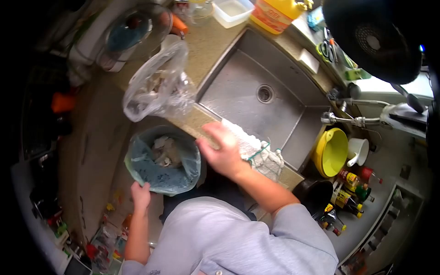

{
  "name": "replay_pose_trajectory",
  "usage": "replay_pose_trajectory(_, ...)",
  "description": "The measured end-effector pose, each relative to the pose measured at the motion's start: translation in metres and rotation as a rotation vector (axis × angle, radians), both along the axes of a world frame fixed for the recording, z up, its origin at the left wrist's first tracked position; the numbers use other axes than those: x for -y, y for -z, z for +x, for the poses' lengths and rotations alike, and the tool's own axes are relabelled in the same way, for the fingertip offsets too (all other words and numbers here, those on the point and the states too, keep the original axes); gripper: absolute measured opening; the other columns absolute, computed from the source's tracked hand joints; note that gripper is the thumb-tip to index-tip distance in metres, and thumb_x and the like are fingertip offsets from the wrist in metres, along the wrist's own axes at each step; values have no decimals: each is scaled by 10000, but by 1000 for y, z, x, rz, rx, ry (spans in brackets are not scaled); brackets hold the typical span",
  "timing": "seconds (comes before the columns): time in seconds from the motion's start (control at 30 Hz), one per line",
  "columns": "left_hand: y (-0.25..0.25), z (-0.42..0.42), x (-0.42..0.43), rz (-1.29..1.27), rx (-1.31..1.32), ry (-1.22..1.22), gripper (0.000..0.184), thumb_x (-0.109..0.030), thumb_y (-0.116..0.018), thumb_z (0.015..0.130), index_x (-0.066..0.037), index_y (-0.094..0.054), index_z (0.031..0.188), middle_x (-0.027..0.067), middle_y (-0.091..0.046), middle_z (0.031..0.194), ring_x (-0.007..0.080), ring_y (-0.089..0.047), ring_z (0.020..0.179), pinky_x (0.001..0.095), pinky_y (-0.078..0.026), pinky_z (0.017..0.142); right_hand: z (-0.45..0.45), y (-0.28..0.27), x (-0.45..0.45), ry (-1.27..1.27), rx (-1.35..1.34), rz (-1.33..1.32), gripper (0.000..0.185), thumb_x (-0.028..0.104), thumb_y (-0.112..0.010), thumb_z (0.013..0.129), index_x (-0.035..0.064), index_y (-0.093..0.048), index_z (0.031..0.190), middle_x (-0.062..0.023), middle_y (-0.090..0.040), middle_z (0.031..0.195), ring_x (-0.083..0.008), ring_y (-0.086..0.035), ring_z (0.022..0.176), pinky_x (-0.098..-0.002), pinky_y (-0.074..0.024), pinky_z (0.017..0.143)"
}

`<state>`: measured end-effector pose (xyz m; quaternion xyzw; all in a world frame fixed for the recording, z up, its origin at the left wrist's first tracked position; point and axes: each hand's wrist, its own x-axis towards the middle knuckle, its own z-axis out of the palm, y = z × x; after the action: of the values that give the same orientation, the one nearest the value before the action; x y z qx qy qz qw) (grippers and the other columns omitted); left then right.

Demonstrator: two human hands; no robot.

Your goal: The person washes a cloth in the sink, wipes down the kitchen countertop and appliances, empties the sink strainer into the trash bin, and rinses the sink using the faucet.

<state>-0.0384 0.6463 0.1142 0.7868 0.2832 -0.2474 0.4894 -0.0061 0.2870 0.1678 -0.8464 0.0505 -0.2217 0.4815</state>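
Observation:
Below the counter edge is a trash bin lined with a pale green-blue bag (pixel 156 178), and some crumpled waste lies in it. My left hand (pixel 141 196) grips the liner's rim at the near left side, its fingers partly hidden. Over the counter edge, just right of the bin, my right hand (pixel 221 149) is held with thumb and fingers apart and nothing in it. A clear plastic bag (pixel 181 98) with scraps inside sits on the counter beyond the bin. Beside my right hand, a white cloth (pixel 240 137) hangs over the sink's front edge.
The stainless sink (pixel 247 78) lies ahead, with the faucet (pixel 353 120) at its right. A yellow basin (pixel 333 153), a white ladle-like cup (pixel 357 151) and several bottles (pixel 350 181) stand to the right. At the back are a yellow jug (pixel 275 16) and a plastic container (pixel 233 11).

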Motion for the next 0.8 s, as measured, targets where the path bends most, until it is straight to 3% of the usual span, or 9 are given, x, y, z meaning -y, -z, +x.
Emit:
replay_pose_trajectory(0.1, -6, -1, 4, 17, -22, -10, 188, 0, -551, 839, 64, -605, 1006, 123, -653, 880, 224, -662, 666, 343, -572, 515, 16, 71, 108, 332, -183, 40, 133, 85, -728, 801, 3, -685, 897, -150, -669, 861, -253, -669, 720, -355, -542, 659)
replay_pose_trajectory(0.17, -10, 2, 7, 33, -19, -16, 187, 3, -551, 837, 67, -601, 1006, 121, -650, 883, 228, -659, 661, 345, -563, 501, 9, 164, 196, 499, -522, -2, 197, 182, -701, 831, 0, -717, 905, -172, -705, 921, -296, -700, 791, -380, -553, 729)
replay_pose_trajectory(0.23, -14, 1, 9, 26, -20, 5, 191, 7, -560, 829, 72, -603, 1004, 113, -654, 912, 212, -652, 738, 335, -550, 605, -1, 228, 261, 628, -781, -149, 224, 197, -674, 825, 28, -737, 957, -161, -720, 826, -306, -704, 827, -391, -551, 790)
replay_pose_trajectory(0.27, 4, -8, -9, 73, 52, 59, 215, 9, -573, 821, 73, -612, 1022, 105, -661, 957, 182, -631, 847, 314, -513, 748, -1, 247, 282, 630, -785, -146, 224, 197, -674, 825, 28, -737, 957, -161, -720, 826, -306, -704, 827, -391, -551, 790)
replay_pose_trajectory(0.3, 7, -12, -15, 78, 48, 65, 215, 9, -573, 821, 73, -612, 1022, 105, -661, 957, 182, -631, 847, 314, -513, 748, -1, 265, 298, 635, -813, -229, 216, 199, -676, 828, 41, -732, 964, -162, -715, 871, -328, -693, 870, -410, -545, 811)
replay_pose_trajectory(0.37, 8, -11, -15, 98, 42, 67, 240, 16, -583, 811, 70, -621, 1042, 94, -665, 997, 160, -603, 917, 293, -470, 841, 9, 282, 312, 638, -844, -304, 210, 200, -677, 830, 53, -726, 971, -163, -710, 916, -349, -682, 912, -430, -538, 832)
replay_pose_trajectory(0.47, -8, -7, 12, 40, 33, 13, 266, 42, -561, 824, 68, -613, 1083, 86, -659, 1041, 170, -611, 925, 299, -479, 851, 31, 280, 310, 510, -979, -580, 305, 277, -720, 825, 49, -650, 1015, -160, -633, 1084, -354, -632, 1032, -450, -533, 859)
replay_pose_trajectory(0.67, -11, -5, 19, -6, -12, -41, 279, 58, -541, 846, 55, -610, 1117, 70, -653, 1061, 163, -609, 926, 286, -474, 861, 47, 306, 322, 408, -969, -752, 316, 250, -726, 798, 49, -649, 1029, -159, -642, 1062, -327, -649, 1002, -438, -547, 840)
replay_pose_trajectory(0.8, -11, -2, 25, -96, 6, -103, 273, 51, -540, 846, 54, -610, 1110, 72, -654, 1055, 162, -607, 919, 286, -473, 857, 45, 287, 316, 355, -992, -753, 302, 244, -719, 793, 56, -663, 1023, -149, -638, 1081, -347, -651, 975, -451, -547, 827)
